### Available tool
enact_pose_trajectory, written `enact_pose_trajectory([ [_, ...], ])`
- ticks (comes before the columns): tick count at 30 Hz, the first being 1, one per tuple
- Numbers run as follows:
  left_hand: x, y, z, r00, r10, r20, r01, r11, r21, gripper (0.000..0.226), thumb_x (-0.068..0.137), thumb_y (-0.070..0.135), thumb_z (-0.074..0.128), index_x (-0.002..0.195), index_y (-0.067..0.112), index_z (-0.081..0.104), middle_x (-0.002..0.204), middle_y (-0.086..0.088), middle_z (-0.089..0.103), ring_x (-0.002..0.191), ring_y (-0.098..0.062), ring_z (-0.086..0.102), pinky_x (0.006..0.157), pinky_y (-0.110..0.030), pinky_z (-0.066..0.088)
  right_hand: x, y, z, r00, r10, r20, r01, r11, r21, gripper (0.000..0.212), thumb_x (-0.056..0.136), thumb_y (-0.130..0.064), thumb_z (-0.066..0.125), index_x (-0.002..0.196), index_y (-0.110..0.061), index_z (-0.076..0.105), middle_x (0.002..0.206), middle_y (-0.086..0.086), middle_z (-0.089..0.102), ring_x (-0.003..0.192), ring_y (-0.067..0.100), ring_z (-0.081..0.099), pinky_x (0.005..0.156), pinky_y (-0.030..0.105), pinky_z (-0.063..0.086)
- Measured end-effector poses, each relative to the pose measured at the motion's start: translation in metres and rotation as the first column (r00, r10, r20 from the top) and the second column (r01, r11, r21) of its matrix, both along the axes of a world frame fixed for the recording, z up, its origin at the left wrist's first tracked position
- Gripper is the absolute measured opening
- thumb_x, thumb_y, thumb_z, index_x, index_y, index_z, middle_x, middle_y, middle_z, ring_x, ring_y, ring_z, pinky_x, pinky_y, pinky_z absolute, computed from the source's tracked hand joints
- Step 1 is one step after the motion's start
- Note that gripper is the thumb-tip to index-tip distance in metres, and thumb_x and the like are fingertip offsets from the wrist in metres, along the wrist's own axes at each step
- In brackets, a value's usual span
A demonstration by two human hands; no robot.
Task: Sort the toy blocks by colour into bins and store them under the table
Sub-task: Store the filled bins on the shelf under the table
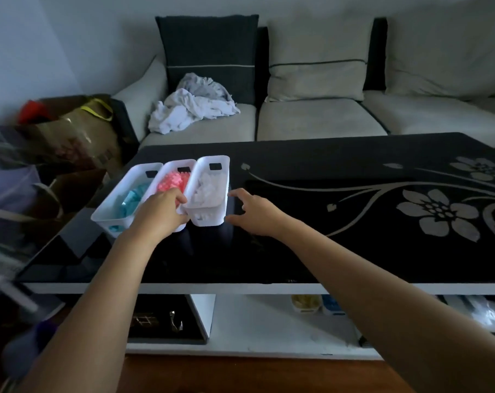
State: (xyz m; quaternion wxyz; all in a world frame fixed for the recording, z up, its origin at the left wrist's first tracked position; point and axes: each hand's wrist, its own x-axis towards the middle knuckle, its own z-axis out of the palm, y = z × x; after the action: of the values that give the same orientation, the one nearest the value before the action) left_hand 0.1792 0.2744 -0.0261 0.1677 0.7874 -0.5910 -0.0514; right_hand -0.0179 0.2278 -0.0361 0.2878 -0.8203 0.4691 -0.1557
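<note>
Two bare forearms reach in from the bottom edge, over the front of the glossy black glass table w/ pale flower print (297, 251). The left hand (161, 212) lies across the near end of the white plastic bin of pink blocks (174, 177) and curls its fingers on the left rim of the white plastic bin of white blocks (209, 191). The right hand (250, 212) is spread wide, holds nothing, and is just beside that bin's right wall; contact can't be told. Third in the row, far left, is the white plastic bin of teal blocks (124, 202). No loose blocks in sight, so sorting looks done. Storing is prob. part done: a yellowish bin (305, 303) & a blue bin (332, 306), both half hidden, sit on the white lower shelf (254, 321), w/ 3 bins left on top. A black tray (161, 319) fills the shelf's left part; the middle looks free. Behind are a beige sofa (320, 117) w/ crumpled pale clothes (192, 109), and a brown bag (79, 129) off the table's left.
</note>
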Motion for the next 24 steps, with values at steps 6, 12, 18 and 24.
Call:
enact_pose_trajectory([
  [6,-0.005,-0.003,-0.01,0.994,0.035,-0.099,-0.051,0.985,-0.163,0.035,0.086,0.007,0.062,0.119,0.017,0.058,0.107,-0.005,0.065,0.104,-0.026,0.058,0.081,-0.029,0.041,0.021,-0.011,-0.004,0.998,0.041,-0.045,-0.044,0.997,-0.059,0.029,0.087,-0.022,0.057,0.114,-0.014,0.053,0.097,0.008,0.059,0.088,0.025,0.057,0.071,0.032,0.046],
  [12,-0.039,-0.004,-0.012,0.953,-0.135,-0.27,0.071,0.97,-0.234,0.028,0.086,0.0,0.062,0.112,0.009,0.069,0.093,0.005,0.067,0.09,-0.013,0.06,0.079,-0.021,0.04,-0.015,-0.016,0.005,0.993,-0.071,-0.099,0.058,0.99,-0.13,0.026,0.088,-0.038,0.057,0.097,-0.013,0.058,0.092,0.001,0.06,0.086,0.019,0.055,0.073,0.032,0.045],
  [18,-0.086,-0.001,-0.006,0.91,-0.308,-0.278,0.286,0.951,-0.119,0.023,0.088,0.004,0.06,0.103,0.019,0.07,0.092,0.004,0.064,0.092,-0.013,0.062,0.089,-0.029,0.048,-0.073,0.007,0.033,0.949,-0.116,-0.292,0.075,0.986,-0.148,0.051,0.095,-0.05,0.042,0.068,-0.009,0.053,0.073,0.004,0.054,0.075,0.021,0.053,0.068,0.031,0.039],
  [24,-0.126,0.014,0.011,0.808,-0.539,-0.238,0.574,0.811,0.114,0.026,0.092,0.018,0.058,0.116,0.024,0.066,0.105,0.001,0.068,0.095,-0.015,0.065,0.088,-0.032,0.053,-0.138,0.027,0.061,0.881,-0.002,-0.473,0.093,0.981,0.169,0.045,0.092,-0.052,0.046,0.091,-0.012,0.067,0.079,-0.003,0.073,0.07,0.01,0.069,0.065,0.019,0.046],
])
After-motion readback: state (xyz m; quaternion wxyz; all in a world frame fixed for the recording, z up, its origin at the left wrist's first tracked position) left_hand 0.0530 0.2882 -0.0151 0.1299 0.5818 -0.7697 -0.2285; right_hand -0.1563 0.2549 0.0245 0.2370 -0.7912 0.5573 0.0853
